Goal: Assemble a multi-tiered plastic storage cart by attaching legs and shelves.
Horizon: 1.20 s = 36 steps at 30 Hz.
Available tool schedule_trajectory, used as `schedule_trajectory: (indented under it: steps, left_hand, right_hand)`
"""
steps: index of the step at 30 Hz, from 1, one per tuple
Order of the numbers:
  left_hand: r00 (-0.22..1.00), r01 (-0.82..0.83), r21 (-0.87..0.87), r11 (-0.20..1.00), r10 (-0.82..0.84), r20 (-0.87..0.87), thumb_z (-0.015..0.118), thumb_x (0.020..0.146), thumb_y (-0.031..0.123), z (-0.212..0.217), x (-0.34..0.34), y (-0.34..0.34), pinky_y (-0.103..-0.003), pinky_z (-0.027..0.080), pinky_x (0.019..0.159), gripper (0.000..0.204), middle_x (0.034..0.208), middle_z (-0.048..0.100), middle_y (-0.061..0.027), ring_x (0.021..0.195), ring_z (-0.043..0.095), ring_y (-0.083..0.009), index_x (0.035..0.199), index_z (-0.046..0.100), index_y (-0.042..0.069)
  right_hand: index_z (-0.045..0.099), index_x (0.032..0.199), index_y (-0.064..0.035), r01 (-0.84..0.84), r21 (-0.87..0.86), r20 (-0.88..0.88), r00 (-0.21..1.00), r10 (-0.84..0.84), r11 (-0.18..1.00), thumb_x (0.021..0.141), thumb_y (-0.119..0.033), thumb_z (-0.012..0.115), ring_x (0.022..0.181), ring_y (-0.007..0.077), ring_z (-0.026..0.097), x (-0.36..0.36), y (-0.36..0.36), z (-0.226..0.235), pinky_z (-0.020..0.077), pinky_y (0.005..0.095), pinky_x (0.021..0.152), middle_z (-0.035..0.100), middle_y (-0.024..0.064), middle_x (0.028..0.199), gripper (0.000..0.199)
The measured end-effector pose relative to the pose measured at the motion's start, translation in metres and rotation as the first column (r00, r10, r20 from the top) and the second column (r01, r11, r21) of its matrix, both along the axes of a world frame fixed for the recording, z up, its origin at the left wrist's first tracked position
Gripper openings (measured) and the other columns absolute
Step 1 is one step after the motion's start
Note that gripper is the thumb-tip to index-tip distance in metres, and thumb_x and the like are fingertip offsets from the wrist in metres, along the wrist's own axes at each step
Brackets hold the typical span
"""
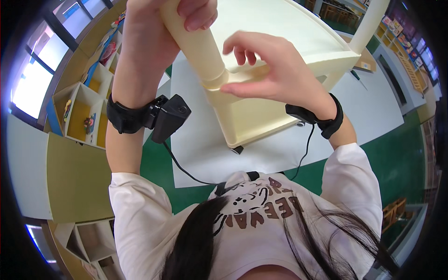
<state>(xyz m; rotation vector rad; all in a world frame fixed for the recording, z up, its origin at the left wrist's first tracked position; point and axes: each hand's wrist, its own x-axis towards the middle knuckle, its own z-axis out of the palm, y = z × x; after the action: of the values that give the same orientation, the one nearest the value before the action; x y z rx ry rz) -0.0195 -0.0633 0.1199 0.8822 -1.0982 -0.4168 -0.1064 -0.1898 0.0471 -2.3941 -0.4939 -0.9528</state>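
A cream plastic cart with a wide shelf and round corner posts stands in front of me. My left hand is wrapped round the upper part of the near left post, its fingers partly cut off by the top edge. My right hand is beside the same post, thumb and curled fingers apart, with nothing between them. Its thumb tip lies by the ringed joint where the post meets the shelf corner; whether it touches cannot be told. Under the cart's near corner a black caster shows.
A white sheet lies under the cart on a green floor. To the right are a screwdriver and a cardboard piece. Shelving stands on the left. Black cables hang from the wrist-worn devices.
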Motion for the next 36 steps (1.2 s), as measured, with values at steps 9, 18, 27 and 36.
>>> schedule_trajectory:
  steps: [9, 18, 27, 36]
  left_hand:
    - [0.986, 0.158, 0.151, 0.976, -0.165, 0.034, 0.052, 0.067, 0.006, 0.004, 0.001, -0.007, -0.021, 0.028, 0.033, 0.016, 0.042, 0.033, 0.0003, 0.033, 0.032, -0.0094, 0.06, 0.038, 0.007]
    - [0.823, 0.517, 0.081, 0.852, -0.521, 0.228, 0.049, 0.071, 0.009, -0.012, 0.039, -0.012, -0.015, 0.032, 0.033, 0.019, 0.041, 0.036, 0.0057, 0.03, 0.037, -0.0067, 0.065, 0.031, 0.011]
    - [0.084, 0.988, 0.116, 0.103, -0.984, 0.157, 0.062, 0.064, 0.003, -0.01, 0.047, -0.051, -0.018, 0.037, 0.031, 0.026, 0.043, 0.048, -0.0013, 0.032, 0.045, -0.0083, 0.062, 0.037, 0.008]
    - [0.92, 0.341, 0.272, 0.9, -0.379, 0.099, 0.059, 0.068, 0.01, -0.025, 0.012, -0.003, -0.024, 0.042, 0.049, 0.019, 0.055, 0.048, -0.0037, 0.049, 0.05, -0.0122, 0.072, 0.041, 0.004]
  right_hand:
    - [0.047, 0.058, -0.0048, 0.163, -0.444, 0.033, 0.986, -0.166, 0.881, 0.056, -0.052, 0.06, 0.053, 0.0227, 0.05, -0.001, 0.003, -0.004, 0.0386, 0.0312, 0.044, 0.046, 0.0055, 0.055, 0.049]
    - [0.034, 0.047, -0.0075, 0.286, -0.373, 0.363, 0.92, -0.145, 0.883, 0.053, -0.055, 0.063, 0.04, 0.0162, 0.04, 0.003, -0.002, -0.019, 0.0289, 0.0263, 0.034, 0.032, 0.0023, 0.047, 0.055]
    - [0.038, 0.049, -0.0069, 0.272, -0.438, 0.355, 0.928, -0.113, 0.857, 0.058, -0.056, 0.057, 0.042, 0.0165, 0.042, 0.003, -0.003, -0.019, 0.0335, 0.0257, 0.037, 0.035, 0.0027, 0.048, 0.053]
    - [0.04, 0.051, -0.0068, 0.275, -0.452, 0.35, 0.93, -0.115, 0.849, 0.059, -0.056, 0.055, 0.047, 0.016, 0.045, 0.003, -0.014, -0.025, 0.0363, 0.0252, 0.039, 0.038, 0.0026, 0.051, 0.052]
